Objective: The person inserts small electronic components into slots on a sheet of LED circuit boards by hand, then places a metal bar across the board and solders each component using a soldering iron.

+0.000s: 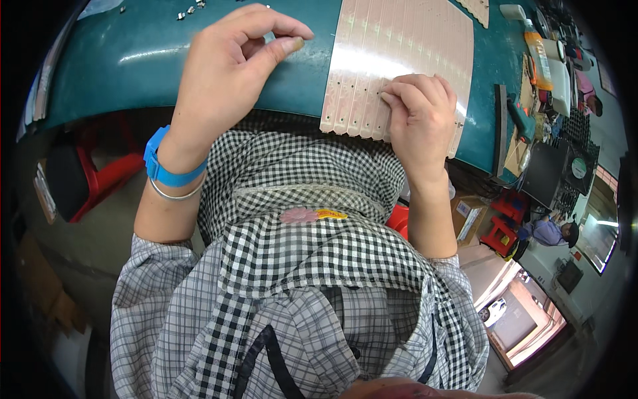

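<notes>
A pale pink panel (372, 46), scored into long strips with rows of small dark holes, lies on the green tabletop (286, 73). My right hand (422, 113) is over the panel's near part, thumb and fingertips pinched together close to its surface. Left of the panel, my left hand (229, 66) hovers over the tabletop with its thumb and forefinger drawn together. Whatever either pinch holds is hidden or too small to make out. Several small metallic pieces (191, 10) are scattered at the far left of the tabletop, beyond my left hand.
Part of a second pink panel (476, 9) shows at the far right. Along the right side are a dark bar (500, 130), a green-handled tool (522, 120), an orange bottle (539, 61) and white bottles (559, 86). A red-framed chair (100, 169) stands below left. Another person (548, 229) sits far right.
</notes>
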The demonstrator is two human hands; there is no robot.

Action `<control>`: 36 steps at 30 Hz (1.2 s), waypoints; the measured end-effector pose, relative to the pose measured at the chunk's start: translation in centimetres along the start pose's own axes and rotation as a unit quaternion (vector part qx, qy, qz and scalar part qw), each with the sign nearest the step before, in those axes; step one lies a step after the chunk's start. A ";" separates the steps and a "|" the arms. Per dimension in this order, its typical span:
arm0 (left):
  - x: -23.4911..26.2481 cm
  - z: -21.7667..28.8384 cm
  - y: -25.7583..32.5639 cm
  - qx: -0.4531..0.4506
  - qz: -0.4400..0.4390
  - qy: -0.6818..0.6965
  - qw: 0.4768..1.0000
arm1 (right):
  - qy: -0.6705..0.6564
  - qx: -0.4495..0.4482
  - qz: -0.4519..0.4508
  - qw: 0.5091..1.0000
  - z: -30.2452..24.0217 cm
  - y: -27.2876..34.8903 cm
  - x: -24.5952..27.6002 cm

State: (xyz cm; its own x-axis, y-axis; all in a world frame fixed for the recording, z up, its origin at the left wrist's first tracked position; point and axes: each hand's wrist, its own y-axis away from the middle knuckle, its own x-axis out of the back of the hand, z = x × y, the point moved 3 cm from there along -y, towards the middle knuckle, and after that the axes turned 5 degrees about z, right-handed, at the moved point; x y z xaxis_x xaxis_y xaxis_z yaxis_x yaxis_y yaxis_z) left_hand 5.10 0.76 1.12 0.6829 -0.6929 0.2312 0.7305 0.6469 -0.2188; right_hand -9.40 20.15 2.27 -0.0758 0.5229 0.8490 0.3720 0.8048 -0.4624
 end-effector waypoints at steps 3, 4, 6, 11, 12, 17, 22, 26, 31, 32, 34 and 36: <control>-0.4 0.6 0.5 -0.047 -0.045 0.042 0.997 | 0.006 0.001 0.005 1.000 0.2 0.1 0.2; -0.7 0.9 0.8 0.054 -0.058 0.127 0.989 | -0.013 -0.008 -0.006 1.000 0.5 0.2 0.5; -1.3 1.0 1.1 0.167 -0.078 0.249 0.951 | -0.033 -0.017 -0.012 0.999 0.3 0.1 1.1; -2.6 1.6 1.6 0.207 -0.078 0.331 0.917 | -0.225 -0.063 0.045 0.971 -1.6 -1.9 3.1; -3.0 1.7 1.8 0.237 -0.104 0.350 0.900 | -0.242 -0.029 0.067 0.968 -2.1 -2.0 3.0; -5.1 2.0 3.3 0.329 -0.144 0.438 0.824 | -0.238 0.052 0.120 0.962 -4.1 -1.8 3.1; -5.5 2.6 3.3 0.294 -0.166 0.385 0.859 | -0.321 -0.031 0.088 0.943 -2.9 -1.1 2.5; -5.8 2.6 3.5 0.274 -0.149 0.408 0.858 | -0.372 -0.095 0.053 0.922 -2.5 -1.0 2.2; -6.5 2.1 3.9 0.236 -0.070 0.436 0.865 | -0.367 -0.121 0.044 0.921 -2.7 -1.1 1.8; -6.4 2.0 4.0 0.200 -0.032 0.444 0.873 | -0.366 -0.121 0.038 0.922 -2.7 -1.0 1.8; -6.5 1.7 4.1 0.201 -0.044 0.426 0.881 | -0.363 -0.123 0.031 0.923 -2.5 -1.0 1.9; -6.5 1.6 4.0 0.204 -0.058 0.411 0.887 | -0.326 -0.080 0.020 0.942 -2.4 -1.2 2.3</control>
State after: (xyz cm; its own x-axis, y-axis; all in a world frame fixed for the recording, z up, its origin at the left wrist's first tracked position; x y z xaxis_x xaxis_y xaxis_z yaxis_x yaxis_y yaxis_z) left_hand 3.59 8.33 0.23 0.4943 -0.6515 -0.5756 0.8497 0.5020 0.1614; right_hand -7.80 19.71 5.39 -0.5921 0.6543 0.4704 0.5164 0.7562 -0.4018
